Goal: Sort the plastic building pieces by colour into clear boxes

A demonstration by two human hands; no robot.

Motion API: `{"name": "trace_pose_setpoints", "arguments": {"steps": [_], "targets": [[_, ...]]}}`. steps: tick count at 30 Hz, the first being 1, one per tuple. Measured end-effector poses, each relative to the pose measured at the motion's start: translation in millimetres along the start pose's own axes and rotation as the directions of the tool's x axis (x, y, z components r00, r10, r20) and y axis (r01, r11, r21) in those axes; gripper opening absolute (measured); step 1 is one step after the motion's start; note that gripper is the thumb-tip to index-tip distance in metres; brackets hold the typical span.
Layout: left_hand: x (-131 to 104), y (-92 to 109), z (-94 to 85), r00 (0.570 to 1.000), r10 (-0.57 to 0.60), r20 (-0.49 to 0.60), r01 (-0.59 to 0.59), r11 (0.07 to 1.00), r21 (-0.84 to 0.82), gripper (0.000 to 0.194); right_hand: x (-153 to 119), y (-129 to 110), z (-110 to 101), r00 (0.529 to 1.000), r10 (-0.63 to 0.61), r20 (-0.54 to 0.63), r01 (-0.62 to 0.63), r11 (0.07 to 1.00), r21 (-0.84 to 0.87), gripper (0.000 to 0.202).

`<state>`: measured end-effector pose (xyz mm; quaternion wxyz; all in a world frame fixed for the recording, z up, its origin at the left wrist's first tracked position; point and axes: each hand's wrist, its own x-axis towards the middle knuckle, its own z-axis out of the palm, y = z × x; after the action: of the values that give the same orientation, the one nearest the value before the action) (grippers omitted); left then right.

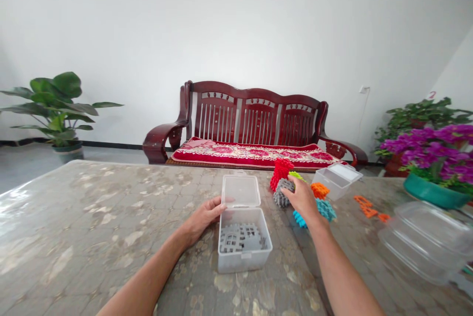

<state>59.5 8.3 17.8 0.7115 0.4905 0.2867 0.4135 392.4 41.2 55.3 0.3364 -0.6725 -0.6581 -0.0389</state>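
Pieces of gray plastic (240, 237) lie inside the clear box (236, 263), with its lid (241, 191) open at the back. My left hand (206, 214) is half open at the box's left side, by the lid; I can't tell if it grips. Past the box, to its right, my right hand (303, 195) bends over a gray stack (282, 199), but I can't see how tight. A loose pinch might make that stack slip apart. A rough tug could knock the red pile (283, 168) just behind it.
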Motion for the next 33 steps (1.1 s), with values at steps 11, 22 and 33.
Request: {"name": "trace_pose_setpoints", "arguments": {"steps": [11, 22, 33], "targets": [[-0.7, 2.8, 2.4, 1.0, -0.007, -0.022, 0.007, 1.0, -0.014, 0.056, -23.2, -86.0, -54.8, 0.853, -0.398, 0.337, 0.212, 0.855, 0.473, 0.056], [0.3, 3.2, 3.6, 0.998, 0.038, 0.049, -0.038, 0.999, -0.013, 0.051, -42.5, -108.8, -46.3, 0.606, -0.633, 0.482, 0.452, 0.773, 0.446, 0.05], [1.3, 0.0, -0.1, 0.999, 0.03, 0.025, -0.029, 1.0, -0.009, 0.055, -54.8, -115.3, -30.9, 0.673, -0.601, 0.43, 0.529, 0.798, 0.288, 0.033]]}}
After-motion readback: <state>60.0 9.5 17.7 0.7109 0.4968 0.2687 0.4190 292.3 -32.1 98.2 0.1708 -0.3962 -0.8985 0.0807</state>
